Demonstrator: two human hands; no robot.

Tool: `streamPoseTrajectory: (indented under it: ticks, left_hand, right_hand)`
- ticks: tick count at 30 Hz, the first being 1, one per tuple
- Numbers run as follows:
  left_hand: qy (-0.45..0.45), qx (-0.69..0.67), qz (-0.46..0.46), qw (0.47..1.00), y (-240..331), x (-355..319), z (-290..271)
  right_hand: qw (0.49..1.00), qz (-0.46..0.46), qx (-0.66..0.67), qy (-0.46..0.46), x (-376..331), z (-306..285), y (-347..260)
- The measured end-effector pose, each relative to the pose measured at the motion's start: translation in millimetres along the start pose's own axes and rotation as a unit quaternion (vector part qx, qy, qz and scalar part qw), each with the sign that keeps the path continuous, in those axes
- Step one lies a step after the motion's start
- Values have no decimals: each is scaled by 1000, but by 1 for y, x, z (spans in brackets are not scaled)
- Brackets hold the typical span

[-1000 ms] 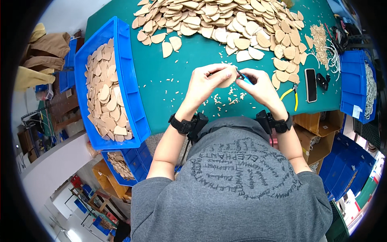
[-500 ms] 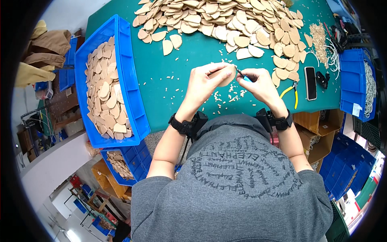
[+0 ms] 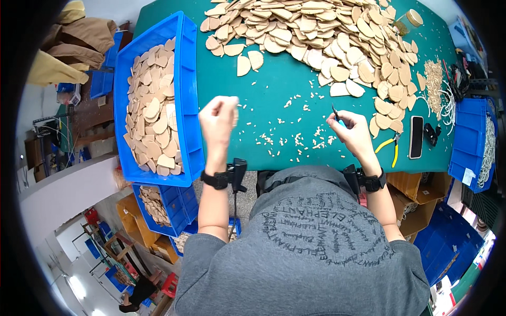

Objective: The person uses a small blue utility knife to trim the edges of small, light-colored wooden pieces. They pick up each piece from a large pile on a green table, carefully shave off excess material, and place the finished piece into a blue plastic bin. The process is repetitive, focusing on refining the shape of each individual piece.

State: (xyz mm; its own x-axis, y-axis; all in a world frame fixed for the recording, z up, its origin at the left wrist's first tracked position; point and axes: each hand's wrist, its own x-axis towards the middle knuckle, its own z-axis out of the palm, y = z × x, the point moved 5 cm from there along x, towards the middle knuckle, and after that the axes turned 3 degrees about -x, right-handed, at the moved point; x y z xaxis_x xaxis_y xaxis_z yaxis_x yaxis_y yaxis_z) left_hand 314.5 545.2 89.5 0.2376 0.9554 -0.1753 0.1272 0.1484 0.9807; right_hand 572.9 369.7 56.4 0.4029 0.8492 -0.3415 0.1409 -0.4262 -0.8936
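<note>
My left hand is over the table beside the inner wall of a blue bin. Its fingers look curled but are smeared by motion, and no piece shows in them. That bin is filled with flat half-round tan pieces, wooden or cardboard-like. Over the right part of the table, my right hand is closed around a small tool with a light blue handle and a dark pointed tip. The tip points up and away from me. A large heap of the same tan pieces covers the far side.
Small pale scraps lie scattered over the green table. To the right are yellow-handled pliers, a phone, a jar and a pile of thin shavings. Another blue bin with white cords stands at the right edge.
My left hand has moved left toward the blue bin, and the tan piece it held no longer shows. My hands have parted; the right one still holds the tool. The view has shifted.
</note>
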Motion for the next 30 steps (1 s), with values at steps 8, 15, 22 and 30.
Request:
streamPoseTrajectory:
  ticks: [8,15,22,30]
  left_hand:
    - [365,465,196,782,32,52,-196]
    - [97,360,194,907,-4,179,-44]
    - [-51,289,78,953,-55,316,60]
    - [-88,374,96,918,-75,336,113]
  right_hand:
    - [999,28,-1,-19,22,-5,10]
    - [994,25,-51,93,105,-81,38]
    - [967,52,-94,230,200,-194,61]
    - [969,-84,-172,154,234,-170,43]
